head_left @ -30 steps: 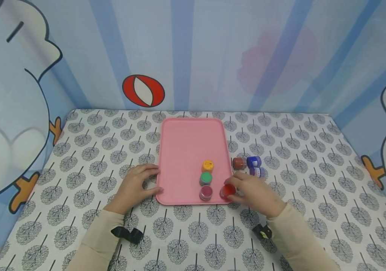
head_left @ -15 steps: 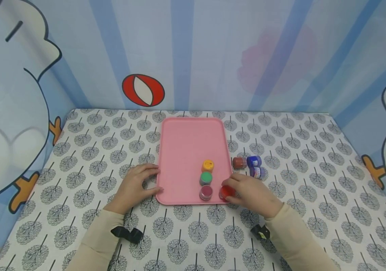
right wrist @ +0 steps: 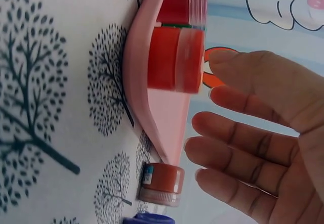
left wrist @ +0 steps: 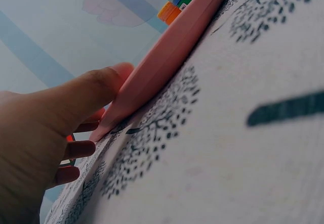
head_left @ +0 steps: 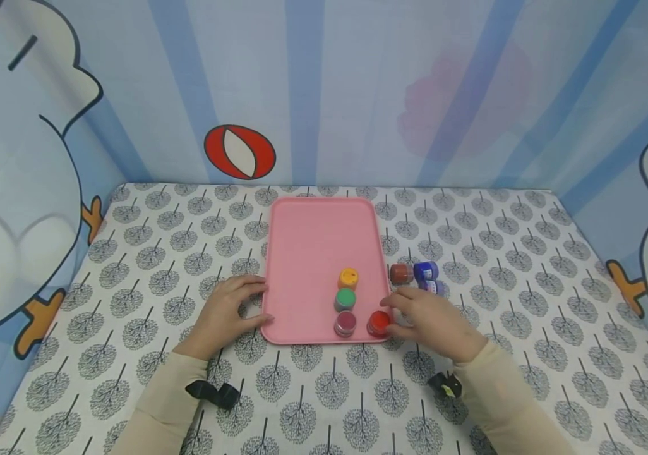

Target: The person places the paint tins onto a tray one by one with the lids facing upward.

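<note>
On the pink tray [head_left: 312, 253], a small red paint jar [head_left: 379, 323] stands in the near right corner. My right hand [head_left: 429, 321] is beside that jar, its fingers spread and apart from it in the right wrist view. To the jar's left stands a dark pink jar [head_left: 345, 323], with a green-lidded jar [head_left: 345, 299] and an orange jar [head_left: 348, 278] in a row behind it. At the tray's left edge, my left hand [head_left: 222, 316] touches the rim with thumb and fingertips, the fingers loosely bent.
Right of the tray, a brown-red jar [head_left: 401, 273], a blue jar [head_left: 426, 271] and a purple-blue jar [head_left: 433, 288] lie on the tree-patterned tablecloth [head_left: 500, 284]. A printed cloth wall [head_left: 347, 95] stands behind the table.
My right hand has set the red jar slightly further left on the tray, let go of it and drawn back to the right. The left hand has stayed in place.
</note>
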Action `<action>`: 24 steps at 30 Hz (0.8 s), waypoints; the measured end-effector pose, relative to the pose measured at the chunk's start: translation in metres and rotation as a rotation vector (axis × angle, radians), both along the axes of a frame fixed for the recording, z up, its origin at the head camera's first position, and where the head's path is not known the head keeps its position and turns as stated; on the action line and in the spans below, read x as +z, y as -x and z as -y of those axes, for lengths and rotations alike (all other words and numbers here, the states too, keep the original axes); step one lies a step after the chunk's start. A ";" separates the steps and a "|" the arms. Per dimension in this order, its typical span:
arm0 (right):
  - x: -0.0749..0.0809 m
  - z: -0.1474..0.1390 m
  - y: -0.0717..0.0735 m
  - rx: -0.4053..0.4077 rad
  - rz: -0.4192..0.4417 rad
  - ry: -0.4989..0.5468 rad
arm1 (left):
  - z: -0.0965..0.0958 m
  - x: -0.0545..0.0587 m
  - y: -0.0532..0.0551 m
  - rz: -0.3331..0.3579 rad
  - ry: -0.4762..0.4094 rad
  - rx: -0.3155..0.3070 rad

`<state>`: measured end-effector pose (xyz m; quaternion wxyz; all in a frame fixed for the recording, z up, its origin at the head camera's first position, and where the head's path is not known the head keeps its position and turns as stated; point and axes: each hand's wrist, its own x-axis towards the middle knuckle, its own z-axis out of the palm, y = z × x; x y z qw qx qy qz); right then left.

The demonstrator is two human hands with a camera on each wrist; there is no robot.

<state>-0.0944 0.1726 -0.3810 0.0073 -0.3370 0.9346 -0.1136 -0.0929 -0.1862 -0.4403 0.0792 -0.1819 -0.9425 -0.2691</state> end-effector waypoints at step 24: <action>0.008 -0.021 0.005 -0.112 -0.044 -0.007 | 0.000 -0.002 0.000 -0.033 -0.007 -0.011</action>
